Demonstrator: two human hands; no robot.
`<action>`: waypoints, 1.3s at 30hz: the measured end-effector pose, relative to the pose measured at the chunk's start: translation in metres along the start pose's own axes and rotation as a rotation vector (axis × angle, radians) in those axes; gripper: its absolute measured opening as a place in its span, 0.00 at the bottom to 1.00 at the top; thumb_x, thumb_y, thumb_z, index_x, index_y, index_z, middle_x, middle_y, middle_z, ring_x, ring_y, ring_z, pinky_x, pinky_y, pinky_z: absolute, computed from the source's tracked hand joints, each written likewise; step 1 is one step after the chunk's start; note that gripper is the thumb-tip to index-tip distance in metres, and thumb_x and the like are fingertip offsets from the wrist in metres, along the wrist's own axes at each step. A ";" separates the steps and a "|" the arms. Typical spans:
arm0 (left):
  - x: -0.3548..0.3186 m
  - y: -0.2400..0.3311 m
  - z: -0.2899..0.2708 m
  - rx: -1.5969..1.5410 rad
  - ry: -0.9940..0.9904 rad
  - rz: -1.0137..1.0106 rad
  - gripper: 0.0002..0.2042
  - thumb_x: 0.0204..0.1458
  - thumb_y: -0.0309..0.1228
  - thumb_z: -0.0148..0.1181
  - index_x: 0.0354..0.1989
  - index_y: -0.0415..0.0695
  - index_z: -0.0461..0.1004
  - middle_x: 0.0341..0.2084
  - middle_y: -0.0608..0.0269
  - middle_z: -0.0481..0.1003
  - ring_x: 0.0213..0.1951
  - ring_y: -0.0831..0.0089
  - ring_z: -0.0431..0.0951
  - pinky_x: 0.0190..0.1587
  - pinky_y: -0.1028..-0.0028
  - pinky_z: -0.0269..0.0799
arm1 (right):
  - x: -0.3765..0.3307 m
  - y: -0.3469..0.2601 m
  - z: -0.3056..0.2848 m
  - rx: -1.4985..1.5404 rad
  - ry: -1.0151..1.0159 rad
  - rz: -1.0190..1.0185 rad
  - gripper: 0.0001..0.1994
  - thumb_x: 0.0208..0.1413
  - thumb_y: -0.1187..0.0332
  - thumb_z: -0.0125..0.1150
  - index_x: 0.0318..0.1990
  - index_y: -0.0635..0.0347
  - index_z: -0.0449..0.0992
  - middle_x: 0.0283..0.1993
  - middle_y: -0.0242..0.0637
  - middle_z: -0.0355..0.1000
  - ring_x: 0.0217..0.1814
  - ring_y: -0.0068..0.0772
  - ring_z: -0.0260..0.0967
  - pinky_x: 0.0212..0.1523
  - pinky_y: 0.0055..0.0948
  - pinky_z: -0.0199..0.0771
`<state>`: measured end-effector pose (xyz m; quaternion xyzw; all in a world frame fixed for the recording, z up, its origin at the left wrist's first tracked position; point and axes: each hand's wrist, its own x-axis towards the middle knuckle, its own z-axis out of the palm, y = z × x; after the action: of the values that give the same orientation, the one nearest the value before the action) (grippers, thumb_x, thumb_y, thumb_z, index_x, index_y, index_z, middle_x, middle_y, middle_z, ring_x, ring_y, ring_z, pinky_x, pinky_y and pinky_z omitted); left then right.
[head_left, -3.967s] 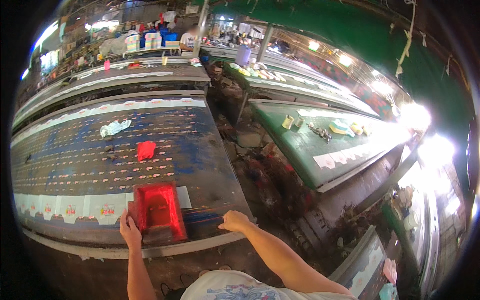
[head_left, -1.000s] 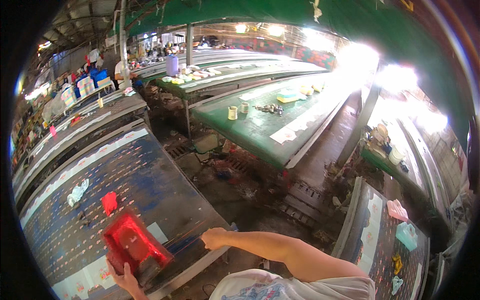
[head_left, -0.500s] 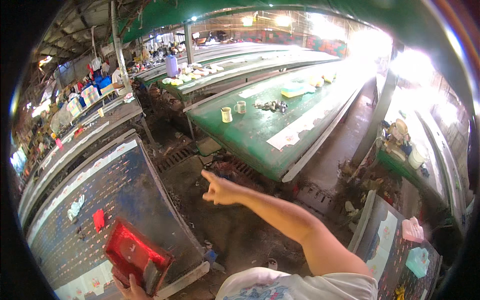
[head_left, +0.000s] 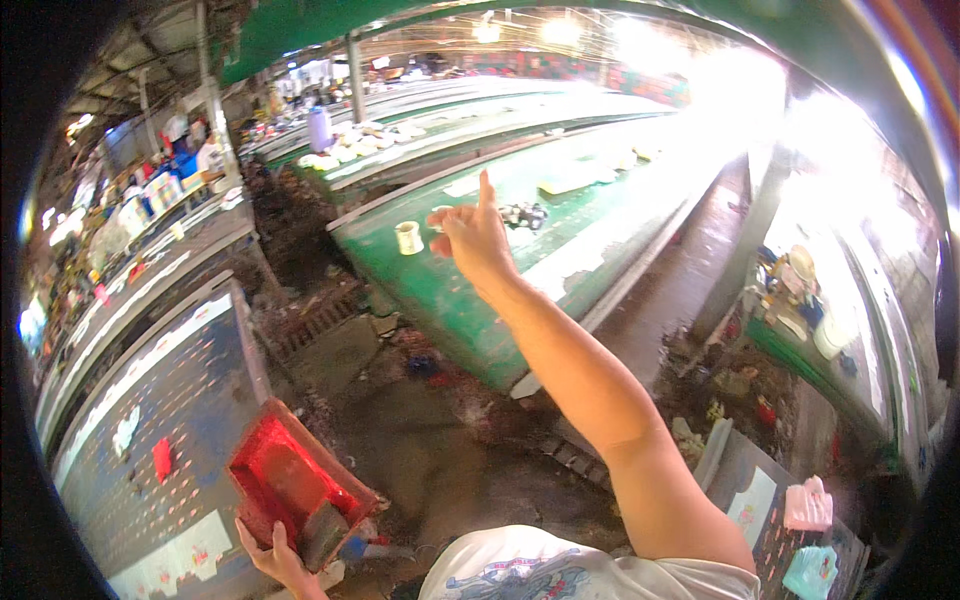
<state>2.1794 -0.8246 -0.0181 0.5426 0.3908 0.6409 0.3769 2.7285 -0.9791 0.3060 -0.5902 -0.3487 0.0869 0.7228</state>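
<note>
My left hand grips the near edge of a red-stained printing frame with a squeegee lying in it, held off the end of the long blue printing table. My right hand is raised in the air in front of me, index finger pointing up, other fingers loosely curled, holding nothing. It hovers over the aisle toward a long green table. A small red cloth piece and a pale one lie on the blue table.
A pale cup and small dark objects sit on the green table. The dirty floor between tables holds debris. Another table at right carries pink and teal pieces. More long tables and people stand far back left.
My view has swung right. My right hand left the blue table's edge and rose up, pointing toward the green table. The red frame has come off the table end, still in my left hand.
</note>
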 end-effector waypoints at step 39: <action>-0.196 -0.003 0.673 -0.259 -1.324 -0.247 0.41 0.60 0.13 0.71 0.84 0.37 0.65 0.78 0.50 0.70 0.72 0.59 0.76 0.78 0.60 0.70 | -0.348 0.130 -0.197 -0.599 0.910 0.178 0.21 0.61 0.92 0.58 0.54 0.62 0.88 0.44 0.43 0.86 0.42 0.31 0.85 0.40 0.29 0.84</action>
<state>2.8703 -0.9393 -0.0281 0.7221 0.0570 0.1682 0.6686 2.6272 -1.2845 0.0357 -0.7753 0.0406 -0.2193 0.5909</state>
